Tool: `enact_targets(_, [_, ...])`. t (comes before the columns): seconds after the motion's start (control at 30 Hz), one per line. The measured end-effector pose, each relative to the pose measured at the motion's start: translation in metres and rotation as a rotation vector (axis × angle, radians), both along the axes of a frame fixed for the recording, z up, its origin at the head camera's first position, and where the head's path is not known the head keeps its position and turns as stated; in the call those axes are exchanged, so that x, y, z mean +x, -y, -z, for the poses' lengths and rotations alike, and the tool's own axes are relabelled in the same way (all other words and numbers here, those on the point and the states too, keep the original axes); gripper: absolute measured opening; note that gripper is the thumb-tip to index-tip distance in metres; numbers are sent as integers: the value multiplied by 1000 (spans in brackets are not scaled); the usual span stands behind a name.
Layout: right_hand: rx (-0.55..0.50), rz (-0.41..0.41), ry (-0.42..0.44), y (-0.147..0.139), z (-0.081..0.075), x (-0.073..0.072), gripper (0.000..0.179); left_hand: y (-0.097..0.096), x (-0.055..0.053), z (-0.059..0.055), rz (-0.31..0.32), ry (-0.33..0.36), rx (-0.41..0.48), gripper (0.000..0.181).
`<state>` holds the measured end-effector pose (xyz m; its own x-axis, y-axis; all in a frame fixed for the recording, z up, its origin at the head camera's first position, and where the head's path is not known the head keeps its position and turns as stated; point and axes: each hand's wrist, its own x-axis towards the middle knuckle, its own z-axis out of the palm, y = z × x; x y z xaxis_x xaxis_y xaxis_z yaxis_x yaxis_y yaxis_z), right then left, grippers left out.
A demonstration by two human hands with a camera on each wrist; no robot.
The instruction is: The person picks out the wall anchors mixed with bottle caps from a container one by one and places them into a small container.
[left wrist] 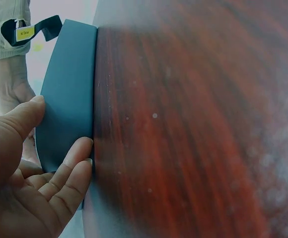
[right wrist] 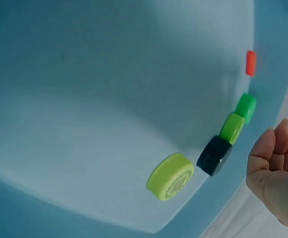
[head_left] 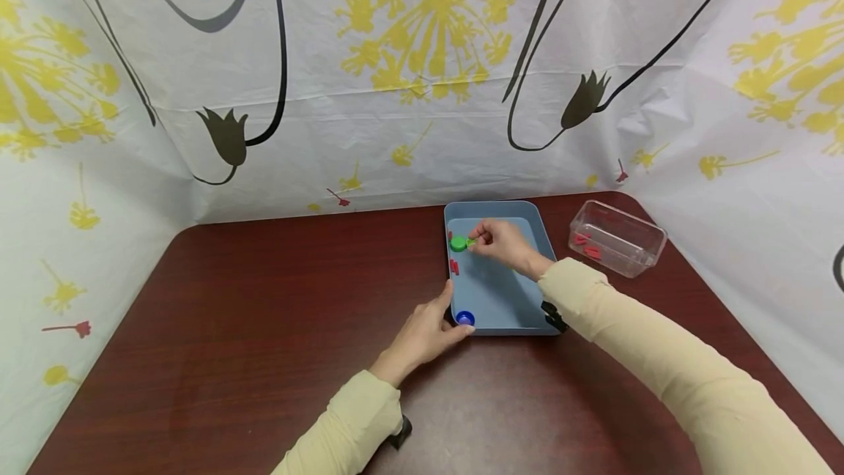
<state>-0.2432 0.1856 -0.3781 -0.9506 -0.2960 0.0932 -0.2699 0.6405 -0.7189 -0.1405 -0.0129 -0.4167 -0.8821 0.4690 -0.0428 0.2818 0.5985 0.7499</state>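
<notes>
My left hand [head_left: 422, 330] grips the near left corner of a blue-grey tray [head_left: 501, 330]. In the left wrist view its thumb is at the tray's rim and fingertips are low on the outer wall. My right hand [head_left: 504, 244] reaches into the tray, pinching a small light green piece [head_left: 471, 242] beside a round green cap [head_left: 458, 243]. Red pieces [head_left: 454, 267] lie along the left wall, and a blue cap [head_left: 464, 319] sits near my left thumb. The right wrist view shows a yellow-green bottle cap [right wrist: 170, 176], a black cap [right wrist: 215, 155] and a light green cap [right wrist: 232, 128].
A clear plastic box [head_left: 620, 237] holding several red pieces stands right of the tray. Both are on a dark red-brown table [head_left: 297, 299]. A white patterned curtain [head_left: 297, 160] hangs behind the table and along its sides.
</notes>
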Motion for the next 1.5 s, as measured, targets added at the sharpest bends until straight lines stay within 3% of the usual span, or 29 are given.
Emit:
enact_targets(0.3, [142, -123, 12, 10, 12, -5, 21, 1, 0, -1, -4, 9, 3, 86])
enact_targets(0.5, [211, -157, 18, 15, 18, -7, 20, 1, 0, -1, -1, 8, 11, 85])
enact_targets(1.0, [304, -161, -14, 24, 24, -6, 17, 2, -2, 3, 9, -15, 31, 85])
enact_targets(1.5, [325, -138, -29, 24, 24, -5, 14, 2, -1, 3, 7, -15, 32, 85])
